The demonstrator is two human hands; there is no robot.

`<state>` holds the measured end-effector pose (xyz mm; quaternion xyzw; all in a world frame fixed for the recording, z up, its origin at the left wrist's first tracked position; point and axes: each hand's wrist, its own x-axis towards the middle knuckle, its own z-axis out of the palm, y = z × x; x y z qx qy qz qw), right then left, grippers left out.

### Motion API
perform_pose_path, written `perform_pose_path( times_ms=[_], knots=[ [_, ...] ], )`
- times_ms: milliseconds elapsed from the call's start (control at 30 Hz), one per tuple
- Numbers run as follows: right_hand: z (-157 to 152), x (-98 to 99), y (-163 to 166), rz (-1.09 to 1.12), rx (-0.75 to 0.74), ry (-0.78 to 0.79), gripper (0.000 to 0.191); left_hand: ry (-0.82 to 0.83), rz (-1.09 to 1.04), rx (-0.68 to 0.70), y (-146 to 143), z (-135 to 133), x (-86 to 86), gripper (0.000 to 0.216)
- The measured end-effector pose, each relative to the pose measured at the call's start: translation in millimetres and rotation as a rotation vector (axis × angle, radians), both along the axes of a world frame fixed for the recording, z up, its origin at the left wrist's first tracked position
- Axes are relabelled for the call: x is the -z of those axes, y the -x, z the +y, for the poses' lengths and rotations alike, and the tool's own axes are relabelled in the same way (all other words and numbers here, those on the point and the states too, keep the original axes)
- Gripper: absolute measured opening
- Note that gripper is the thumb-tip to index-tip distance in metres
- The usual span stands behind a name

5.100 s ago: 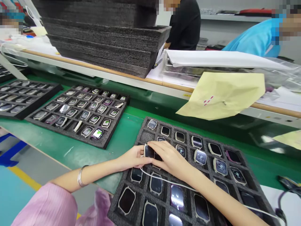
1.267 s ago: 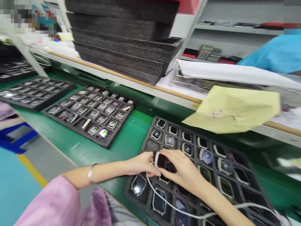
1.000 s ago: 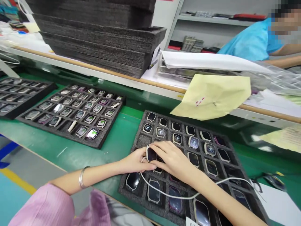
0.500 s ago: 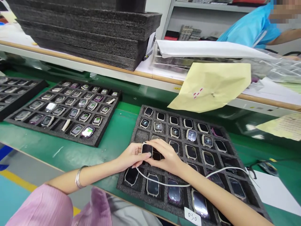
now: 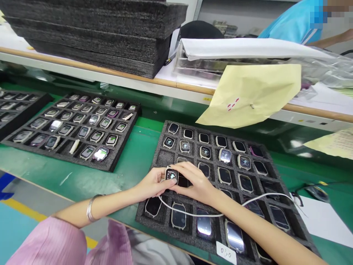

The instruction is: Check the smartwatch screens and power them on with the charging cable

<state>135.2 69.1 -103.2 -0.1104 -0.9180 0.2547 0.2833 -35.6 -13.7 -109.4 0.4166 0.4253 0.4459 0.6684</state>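
Both hands hold one smartwatch body (image 5: 171,175) without a strap, above the near foam tray (image 5: 163,159). Its screen is lit with a light picture on black. My left hand (image 5: 154,182) is closed on its left side, with the thumb across the lower part of the screen. Fingers of my right hand (image 5: 194,183) are closed on its top and right edge. A white cable (image 5: 190,214) runs from beneath my left hand over the tray and under my right forearm. Whether it joins the watch is hidden. Other watches lie in the tray's pockets, several with lit screens.
A second foam tray of watches (image 5: 110,162) lies to the left, with part of another (image 5: 16,117) beyond. Stacked black foam (image 5: 96,40) stands on the shelf. A yellow paper (image 5: 248,95) hangs from its edge. Someone in a blue sleeve (image 5: 292,24) is behind.
The held watch's screen has gone from dark to lit. Both hands keep their grip on it. The camera view has shifted slightly.
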Motion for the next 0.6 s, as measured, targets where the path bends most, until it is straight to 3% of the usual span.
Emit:
perform_pose_path(
  times_ms=[267, 600],
  knots=[
    [-2, -0.1, -4, -0.036, 0.019, -0.007, 0.042, 0.006, 0.062, 0.023, -2, 0, -5.5, 0.038],
    [1, 1.1, -5, -0.071, 0.007, -0.017, 0.044, -0.001, 0.082, 0.04, 1, 0, 5.7, 0.039]
  ],
)
